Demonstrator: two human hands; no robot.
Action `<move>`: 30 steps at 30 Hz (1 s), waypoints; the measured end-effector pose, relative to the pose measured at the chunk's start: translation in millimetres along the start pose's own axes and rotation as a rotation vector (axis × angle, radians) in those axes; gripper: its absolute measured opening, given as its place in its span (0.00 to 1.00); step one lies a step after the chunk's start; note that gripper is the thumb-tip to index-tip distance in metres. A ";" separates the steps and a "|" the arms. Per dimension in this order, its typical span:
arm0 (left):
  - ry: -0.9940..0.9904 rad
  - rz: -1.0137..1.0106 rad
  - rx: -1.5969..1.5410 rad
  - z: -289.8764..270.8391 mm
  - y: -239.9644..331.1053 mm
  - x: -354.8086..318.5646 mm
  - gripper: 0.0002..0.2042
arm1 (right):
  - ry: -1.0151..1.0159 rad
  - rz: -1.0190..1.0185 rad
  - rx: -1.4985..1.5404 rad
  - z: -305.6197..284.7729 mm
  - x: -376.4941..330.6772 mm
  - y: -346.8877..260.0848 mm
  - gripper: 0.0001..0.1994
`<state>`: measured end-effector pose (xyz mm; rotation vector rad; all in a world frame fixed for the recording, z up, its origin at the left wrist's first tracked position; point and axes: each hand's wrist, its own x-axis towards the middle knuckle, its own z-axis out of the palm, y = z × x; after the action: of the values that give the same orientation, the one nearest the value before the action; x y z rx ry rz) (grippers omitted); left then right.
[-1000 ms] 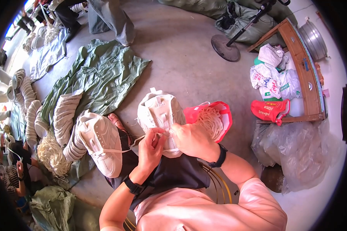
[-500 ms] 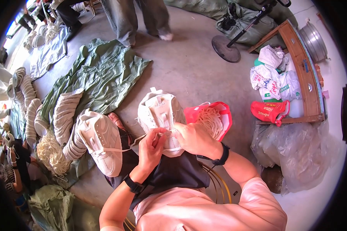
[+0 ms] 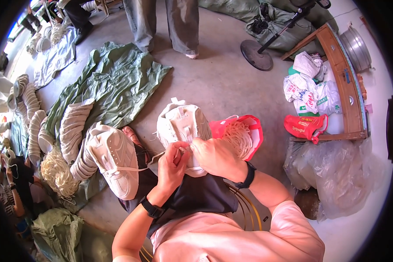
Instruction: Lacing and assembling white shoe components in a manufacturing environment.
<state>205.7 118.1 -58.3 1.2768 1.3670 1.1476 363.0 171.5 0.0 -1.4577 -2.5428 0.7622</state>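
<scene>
A white sneaker upper (image 3: 182,123) rests over my lap, its toe end toward me. My left hand (image 3: 172,165) is pinched at its lacing area, closed on a thin pale shoelace (image 3: 156,157) that trails out to the left. From the other side my right hand (image 3: 217,159) bends over the same eyelets, thumb and finger pressed together on the lace. Its very tips are partly hidden. Beside them, on my left leg, lies a second white sneaker upper (image 3: 113,155) with a lace across its front, at the end of a nested stack of uppers (image 3: 84,166).
A red bag (image 3: 258,139) of pale laces stands right of the shoe. Left are a lace bundle (image 3: 59,177), more stacked uppers (image 3: 75,129) and a green tarp (image 3: 113,83). A wooden cabinet (image 3: 347,94) with plastic bags stands right. Another person's legs (image 3: 183,26) are ahead.
My right hand has shifted slightly left, its fingertips closer to my left hand at the eyelets. The person ahead has moved their legs a little to the right.
</scene>
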 end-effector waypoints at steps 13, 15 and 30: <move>0.048 0.192 0.238 -10.8 -1.4 6.2 0.07 | 0.121 0.082 0.095 -4.8 -3.0 20.1 0.13; 0.019 0.183 0.274 -13.2 0.5 7.0 0.07 | 0.123 0.077 0.119 -2.5 -3.3 19.8 0.13; -0.002 0.336 0.389 -12.7 -6.6 12.4 0.05 | 0.104 0.135 0.141 0.3 5.5 13.2 0.15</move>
<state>191.5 129.8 -63.2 1.8403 1.4569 1.1316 370.2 181.5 -7.3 -1.5899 -2.2848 0.8419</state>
